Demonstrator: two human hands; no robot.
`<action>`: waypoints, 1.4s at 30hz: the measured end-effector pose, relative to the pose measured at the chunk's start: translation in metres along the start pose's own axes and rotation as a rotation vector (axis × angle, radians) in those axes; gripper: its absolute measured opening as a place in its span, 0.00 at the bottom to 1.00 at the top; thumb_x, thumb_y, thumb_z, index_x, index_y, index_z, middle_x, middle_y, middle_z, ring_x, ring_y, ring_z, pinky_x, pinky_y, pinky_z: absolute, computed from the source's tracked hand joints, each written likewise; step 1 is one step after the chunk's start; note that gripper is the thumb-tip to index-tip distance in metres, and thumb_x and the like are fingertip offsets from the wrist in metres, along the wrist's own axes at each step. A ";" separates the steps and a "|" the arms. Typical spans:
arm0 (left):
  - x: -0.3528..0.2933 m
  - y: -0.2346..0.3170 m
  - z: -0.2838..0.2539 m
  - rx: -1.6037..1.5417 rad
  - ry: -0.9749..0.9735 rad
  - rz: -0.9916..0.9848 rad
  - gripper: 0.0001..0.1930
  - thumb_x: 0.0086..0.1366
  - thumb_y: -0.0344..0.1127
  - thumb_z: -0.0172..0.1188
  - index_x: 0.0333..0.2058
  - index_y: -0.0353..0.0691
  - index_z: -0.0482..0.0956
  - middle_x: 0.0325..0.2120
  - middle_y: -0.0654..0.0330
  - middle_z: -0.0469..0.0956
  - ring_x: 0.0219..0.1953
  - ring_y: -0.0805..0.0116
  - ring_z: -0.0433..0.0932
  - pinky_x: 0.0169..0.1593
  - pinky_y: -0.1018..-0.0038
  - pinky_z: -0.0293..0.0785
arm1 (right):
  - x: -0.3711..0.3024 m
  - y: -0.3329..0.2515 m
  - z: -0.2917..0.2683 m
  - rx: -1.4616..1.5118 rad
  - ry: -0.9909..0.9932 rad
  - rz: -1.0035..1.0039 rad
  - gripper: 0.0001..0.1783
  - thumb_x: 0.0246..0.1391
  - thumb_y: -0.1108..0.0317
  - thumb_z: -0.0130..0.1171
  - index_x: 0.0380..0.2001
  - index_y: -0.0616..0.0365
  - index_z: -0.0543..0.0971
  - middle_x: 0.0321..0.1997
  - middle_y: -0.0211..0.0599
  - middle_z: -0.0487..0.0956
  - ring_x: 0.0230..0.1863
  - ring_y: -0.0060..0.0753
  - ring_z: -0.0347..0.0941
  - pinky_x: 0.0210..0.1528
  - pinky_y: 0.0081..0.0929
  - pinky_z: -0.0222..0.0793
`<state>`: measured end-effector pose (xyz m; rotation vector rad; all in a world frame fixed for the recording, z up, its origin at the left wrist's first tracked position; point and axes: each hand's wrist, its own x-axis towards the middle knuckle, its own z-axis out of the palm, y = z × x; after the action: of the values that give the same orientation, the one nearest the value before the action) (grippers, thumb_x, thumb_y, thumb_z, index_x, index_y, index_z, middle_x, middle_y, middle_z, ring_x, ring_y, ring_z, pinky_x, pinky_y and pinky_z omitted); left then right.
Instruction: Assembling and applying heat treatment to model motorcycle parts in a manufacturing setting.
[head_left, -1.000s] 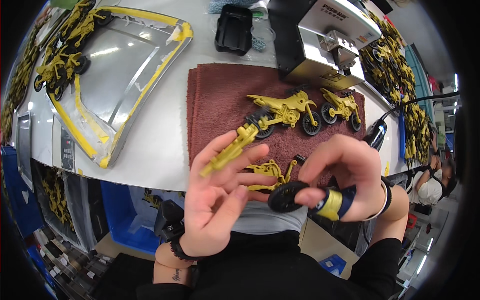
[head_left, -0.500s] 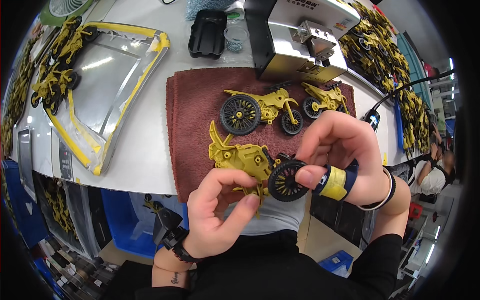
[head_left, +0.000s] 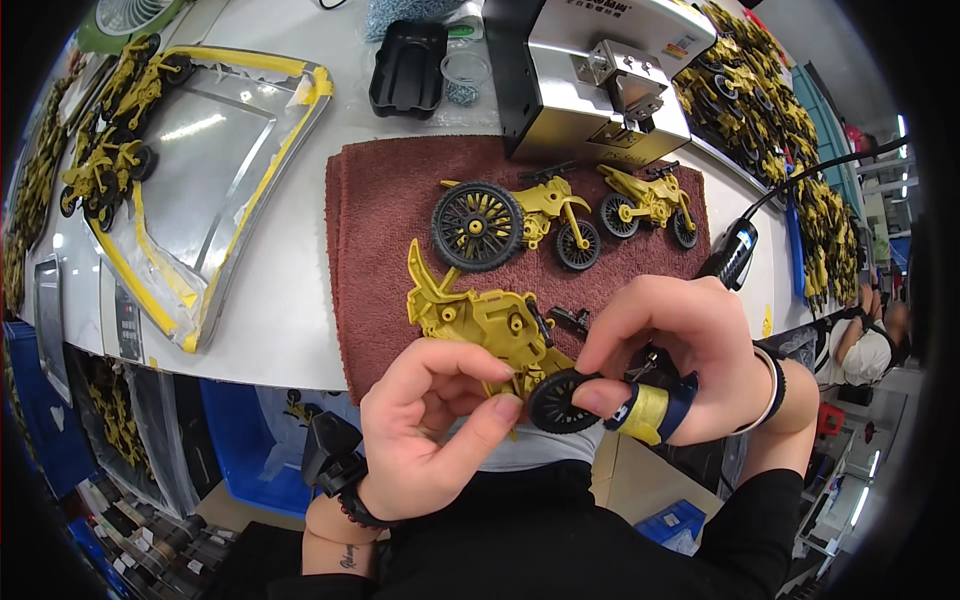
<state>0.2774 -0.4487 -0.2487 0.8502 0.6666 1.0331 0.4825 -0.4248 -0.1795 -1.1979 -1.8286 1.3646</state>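
My left hand (head_left: 430, 430) pinches the front end of a yellow toy motorcycle body (head_left: 480, 315) between thumb and forefinger, over the towel's near edge. In my right hand (head_left: 690, 330) a black spoked toy wheel (head_left: 552, 403) is gripped by its rim. The wheel sits against the front end of the body; whether it is seated there is hidden by the fingers. A small black part (head_left: 568, 320) shows beside the body. Farther off stand a toy motorcycle (head_left: 545, 208) with a large black rear wheel (head_left: 478, 226) and a smaller toy motorcycle (head_left: 645, 197).
A brown-red towel (head_left: 385, 200) covers the work spot. Behind it stand a metal screw feeder (head_left: 590, 120), a black tray (head_left: 408, 70) and a round clear cup of screws (head_left: 463, 80). A black electric screwdriver (head_left: 735, 252) lies right. Left is a yellow-taped metal tray (head_left: 235, 140).
My right hand has moved lower, bringing the wheel slightly down and left toward the body's front end. The screwdriver behind it shows more fully. My left hand keeps its pinch.
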 end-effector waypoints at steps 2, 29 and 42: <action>-0.001 0.000 0.000 0.009 -0.003 0.003 0.12 0.59 0.19 0.56 0.41 0.30 0.67 0.35 0.55 0.76 0.37 0.72 0.78 0.42 0.78 0.75 | 0.001 0.001 -0.001 -0.053 0.008 -0.016 0.08 0.45 0.76 0.63 0.30 0.61 0.74 0.20 0.28 0.74 0.20 0.17 0.72 0.23 0.15 0.68; -0.004 0.002 -0.021 0.188 0.002 -0.102 0.09 0.55 0.21 0.59 0.36 0.30 0.72 0.31 0.60 0.76 0.33 0.77 0.77 0.38 0.83 0.74 | 0.008 0.018 -0.018 -0.991 -0.376 0.182 0.17 0.40 0.73 0.61 0.37 0.61 0.71 0.29 0.40 0.74 0.33 0.45 0.74 0.32 0.34 0.70; 0.003 0.001 0.004 0.218 -0.083 -0.131 0.21 0.59 0.24 0.54 0.51 0.32 0.63 0.32 0.58 0.76 0.32 0.76 0.75 0.38 0.80 0.69 | 0.017 -0.011 -0.030 -0.402 0.106 -0.253 0.10 0.42 0.66 0.66 0.23 0.63 0.81 0.21 0.35 0.78 0.24 0.32 0.71 0.32 0.27 0.67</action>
<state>0.2811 -0.4465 -0.2464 1.0189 0.7638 0.8126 0.4964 -0.3976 -0.1607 -1.1527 -2.1546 0.8028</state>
